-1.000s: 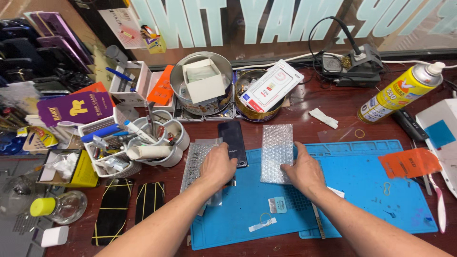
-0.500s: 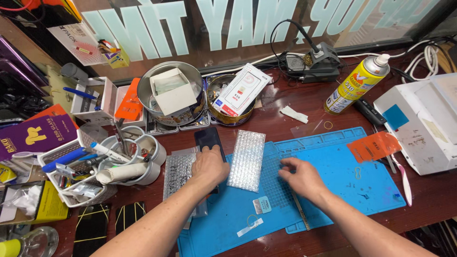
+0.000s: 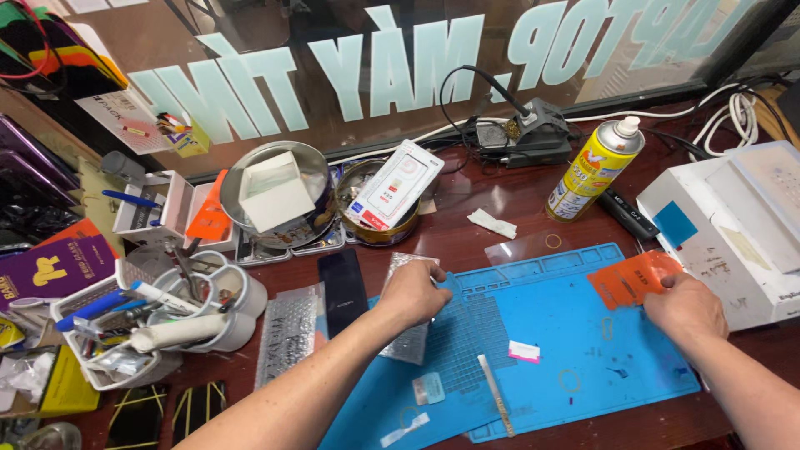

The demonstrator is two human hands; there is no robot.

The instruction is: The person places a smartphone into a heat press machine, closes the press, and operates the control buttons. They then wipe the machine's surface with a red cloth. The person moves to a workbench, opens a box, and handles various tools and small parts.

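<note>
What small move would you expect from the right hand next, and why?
Probably closing on the orange card and lifting it. The right hand rests at its edge on the blue mat, while the left hand pins the bubble wrap piece.

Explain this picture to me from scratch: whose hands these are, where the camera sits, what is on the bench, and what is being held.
No machine is at work here: these are one person's two bare hands, filmed by a camera worn on that person's head, looking down at a cluttered workbench.

The left hand rests on a piece of bubble wrap at the edge of a blue work mat. The right hand touches an orange plastic pick at the mat's far corner; whether it grips it is hard to tell.

Beside the left hand a dark phone lies flat. Farther back stand a yellow spray can, a soldering station and a round metal tin with a white box in it. A white machine sits at the right, and cups of tools at the left.
</note>
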